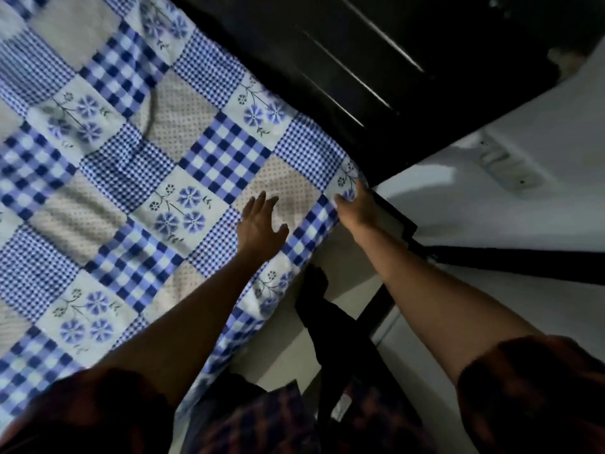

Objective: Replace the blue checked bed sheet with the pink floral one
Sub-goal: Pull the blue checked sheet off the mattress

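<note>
The blue checked bed sheet (131,165), a patchwork of gingham, dotted and flower squares, covers the bed across the left and middle of the head view. My left hand (260,224) lies flat on it near the bed's corner, fingers spread. My right hand (357,204) grips the sheet's corner where it wraps the mattress edge, beside the dark headboard (343,60). No pink floral sheet is in view.
A pale floor (507,224) lies to the right of the bed. A dark bed frame bar (523,263) runs along it. My foot (314,286) stands on the floor close to the bed's edge. A white switch plate (510,168) shows at the right.
</note>
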A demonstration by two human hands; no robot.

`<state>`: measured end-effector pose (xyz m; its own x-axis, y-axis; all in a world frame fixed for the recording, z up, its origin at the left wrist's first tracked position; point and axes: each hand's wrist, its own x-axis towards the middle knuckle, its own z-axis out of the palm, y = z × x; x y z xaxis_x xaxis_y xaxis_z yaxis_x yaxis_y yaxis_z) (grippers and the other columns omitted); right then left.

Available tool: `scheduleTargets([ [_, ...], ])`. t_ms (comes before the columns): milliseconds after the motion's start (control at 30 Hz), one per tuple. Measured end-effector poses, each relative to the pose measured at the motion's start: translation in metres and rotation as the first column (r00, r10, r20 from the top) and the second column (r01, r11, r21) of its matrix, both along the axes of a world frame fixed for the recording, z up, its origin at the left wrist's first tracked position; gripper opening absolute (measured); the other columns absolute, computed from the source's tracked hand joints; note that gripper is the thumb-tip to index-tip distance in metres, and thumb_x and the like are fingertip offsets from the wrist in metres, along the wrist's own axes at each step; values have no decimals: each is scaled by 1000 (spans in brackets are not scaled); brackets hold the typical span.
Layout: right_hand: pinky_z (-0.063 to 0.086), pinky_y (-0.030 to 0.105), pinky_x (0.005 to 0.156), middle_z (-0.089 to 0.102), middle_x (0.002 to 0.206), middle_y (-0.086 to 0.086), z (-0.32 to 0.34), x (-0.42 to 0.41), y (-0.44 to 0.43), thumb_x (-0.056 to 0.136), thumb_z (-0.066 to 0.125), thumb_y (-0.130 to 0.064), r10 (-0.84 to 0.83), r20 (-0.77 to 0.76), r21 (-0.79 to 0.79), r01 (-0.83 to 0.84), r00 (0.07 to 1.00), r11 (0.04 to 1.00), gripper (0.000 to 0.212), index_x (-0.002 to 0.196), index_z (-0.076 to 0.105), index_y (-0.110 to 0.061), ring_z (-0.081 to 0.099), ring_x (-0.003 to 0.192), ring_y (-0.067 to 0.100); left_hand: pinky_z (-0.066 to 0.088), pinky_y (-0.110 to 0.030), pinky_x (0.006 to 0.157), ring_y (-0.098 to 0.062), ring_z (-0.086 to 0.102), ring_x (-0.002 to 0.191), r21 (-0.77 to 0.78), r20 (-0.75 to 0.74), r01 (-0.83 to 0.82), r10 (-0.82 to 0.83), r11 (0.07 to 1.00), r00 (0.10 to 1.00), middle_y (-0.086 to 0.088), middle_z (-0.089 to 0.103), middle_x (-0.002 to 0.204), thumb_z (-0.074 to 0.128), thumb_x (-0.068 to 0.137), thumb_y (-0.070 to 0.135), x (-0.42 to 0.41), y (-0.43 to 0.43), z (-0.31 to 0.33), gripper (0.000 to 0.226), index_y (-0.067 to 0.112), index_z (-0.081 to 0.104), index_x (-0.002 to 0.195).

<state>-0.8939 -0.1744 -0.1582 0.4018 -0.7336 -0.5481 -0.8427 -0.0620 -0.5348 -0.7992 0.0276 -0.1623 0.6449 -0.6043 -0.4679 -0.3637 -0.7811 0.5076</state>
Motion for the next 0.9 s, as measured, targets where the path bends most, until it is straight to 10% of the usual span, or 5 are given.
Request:
scheduleTargets([
  [300, 48, 37, 88, 67, 124, 13, -26, 17, -28, 91, 58, -9, 195, -124, -239, -220, 973, 946, 29, 116, 72, -11, 60, 114, 34, 40, -49, 106, -39, 34, 140, 116, -154, -124, 141, 985, 978, -11, 34, 157, 66, 93, 34, 10, -49, -2, 75, 18, 28, 157],
  [633, 50, 29, 81, 74, 104, 7, 20, -1, 28, 95, 62, -14, 262, 51, 1, -263, 964, 965, 15, 104, 74, -11, 69, 96, 24, 49, -54, 95, -38, 29, 146, -47, -97, 92, -96, 995, 991, -9, 7, 168, 84, 73, 45, 6, -34, 15, 124, 39, -5, 158],
  [767, 56, 36, 83, 76, 98, 5, 48, 23, 70, 90, 66, -20, 183, 225, 69, -203, 957, 977, 15, 99, 77, -15, 70, 93, 23, 50, -53, 93, -38, 43, 137, -190, -80, -7, -9, 982, 997, -12, 34, 157, 66, 71, 57, 3, -27, 22, 92, 33, 29, 152],
  [900, 58, 40, 85, 77, 99, 6, 68, 39, 75, 88, 72, -19, 99, 307, 187, -162, 947, 969, 19, 103, 77, -9, 72, 92, 21, 44, -40, 68, -35, 57, 88, -296, 56, -89, 110, 951, 992, -7, 54, 98, 49, 84, 40, 12, -15, 39, 38, 10, 60, 104],
])
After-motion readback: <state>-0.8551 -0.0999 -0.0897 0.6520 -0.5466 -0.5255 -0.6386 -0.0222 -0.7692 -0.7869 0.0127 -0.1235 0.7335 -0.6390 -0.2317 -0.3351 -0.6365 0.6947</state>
